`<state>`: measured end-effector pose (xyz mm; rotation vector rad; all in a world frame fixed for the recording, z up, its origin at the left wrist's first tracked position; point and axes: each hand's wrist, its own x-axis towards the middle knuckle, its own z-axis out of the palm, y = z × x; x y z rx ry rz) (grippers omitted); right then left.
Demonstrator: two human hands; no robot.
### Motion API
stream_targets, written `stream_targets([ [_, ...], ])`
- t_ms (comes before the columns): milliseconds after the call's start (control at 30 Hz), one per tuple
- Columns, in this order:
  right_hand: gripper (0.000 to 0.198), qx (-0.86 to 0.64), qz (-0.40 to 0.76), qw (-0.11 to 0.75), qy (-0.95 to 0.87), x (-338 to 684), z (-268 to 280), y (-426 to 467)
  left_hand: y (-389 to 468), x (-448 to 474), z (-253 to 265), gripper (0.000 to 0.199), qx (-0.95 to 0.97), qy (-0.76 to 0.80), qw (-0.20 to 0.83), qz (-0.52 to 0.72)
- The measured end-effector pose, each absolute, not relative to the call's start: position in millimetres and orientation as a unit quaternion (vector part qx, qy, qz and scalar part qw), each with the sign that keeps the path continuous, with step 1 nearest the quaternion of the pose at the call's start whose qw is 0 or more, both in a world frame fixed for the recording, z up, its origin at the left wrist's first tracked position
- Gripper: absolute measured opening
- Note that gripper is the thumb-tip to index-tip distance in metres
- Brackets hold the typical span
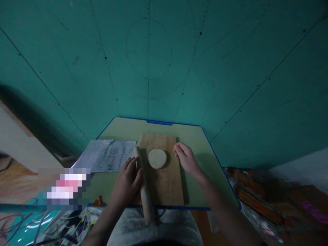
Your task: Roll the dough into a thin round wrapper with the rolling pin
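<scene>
A pale round of flattened dough [157,159] lies on a wooden cutting board [166,191]. Along the board's left side a wooden rolling pin [145,194] points away from me, its near end jutting past the table edge over my lap. My left hand [130,177] holds the pin around its upper half, fingers and thumb resting on it. Over the board's right edge, beside the dough and apart from it, my right hand [185,157] is closed in a pinch. Whatever its fingertips may hold is too small to make out.
The green table [125,128] has a blue rim and stands against a green wall [159,51]. A printed sheet of paper [110,157] lies at the left. Cables and odds and ends [77,222] fill the lower left; boxes and bags [256,198] are stacked at the right.
</scene>
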<state>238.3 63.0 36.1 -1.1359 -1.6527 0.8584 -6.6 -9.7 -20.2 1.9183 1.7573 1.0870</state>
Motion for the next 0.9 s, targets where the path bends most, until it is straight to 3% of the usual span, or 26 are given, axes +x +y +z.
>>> stream_targets([
  [133,0.035,-0.448,0.365,0.391,-0.717,227,39,73,-10,-5,-20,0.051,0.67,0.62,0.159,0.376],
  [300,0.017,-0.436,0.335,0.308,-0.776,220,32,79,-10,-6,-19,0.048,0.675,0.618,0.147,0.374],
  [500,0.022,-0.427,0.381,0.324,-0.754,227,32,80,-11,-5,-12,0.045,0.695,0.605,0.123,0.369],
  [667,0.022,-0.425,0.51,0.362,-0.655,230,30,82,-10,-6,-10,0.046,0.693,0.598,0.127,0.381],
  [900,0.035,-0.385,0.658,0.413,-0.498,232,40,74,-8,6,12,0.054,0.632,0.586,0.228,0.453],
])
